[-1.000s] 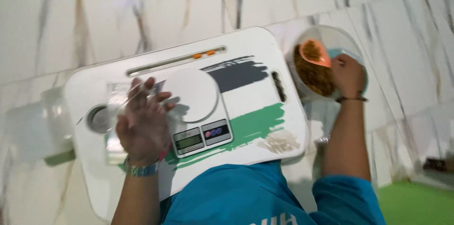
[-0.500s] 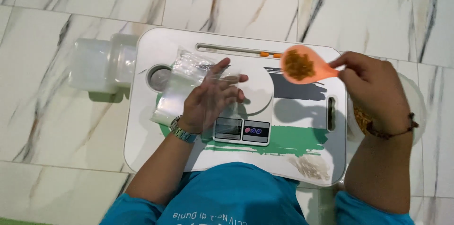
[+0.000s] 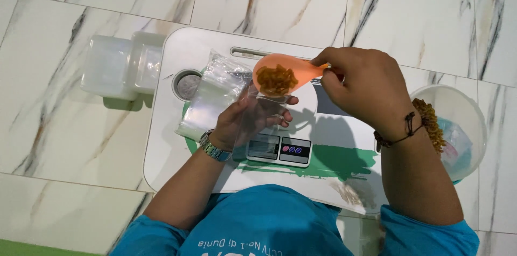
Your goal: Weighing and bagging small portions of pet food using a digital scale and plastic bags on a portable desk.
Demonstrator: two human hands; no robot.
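Nearest the wearer, a teal shirt (image 3: 258,223) fills the bottom edge, with both forearms reaching out over a white lap tray (image 3: 177,143) painted with green and dark brush strokes. On the tray sits a white kitchen scale (image 3: 293,127) with a small display facing the person. The left hand (image 3: 253,118), a metal watch at its wrist, curls around a small clear plastic bag (image 3: 253,113), fingers and thumb pinching its mouth up over the scale platform. Directly above that mouth hangs an orange scoop (image 3: 277,75) loaded with dry brown pasta pieces (image 3: 276,79); the right hand (image 3: 361,86) pinches the scoop's handle between thumb and fingers. A stack of clear bags (image 3: 212,94) lies on the tray's left part, beside a round cup recess. Further off on the marble floor stand clear plastic boxes (image 3: 121,65) to the left and a clear bowl (image 3: 458,121) with more pasta to the right. Risk: the bag's mouth looks narrow and limp, held on one side only; should it sag or the scoop tip too fast, pieces would probably scatter over scale and tray. Against half a second ago, the scoop has moved from right of the scale to over the bag, and the left hand has lifted the bag from the pile.
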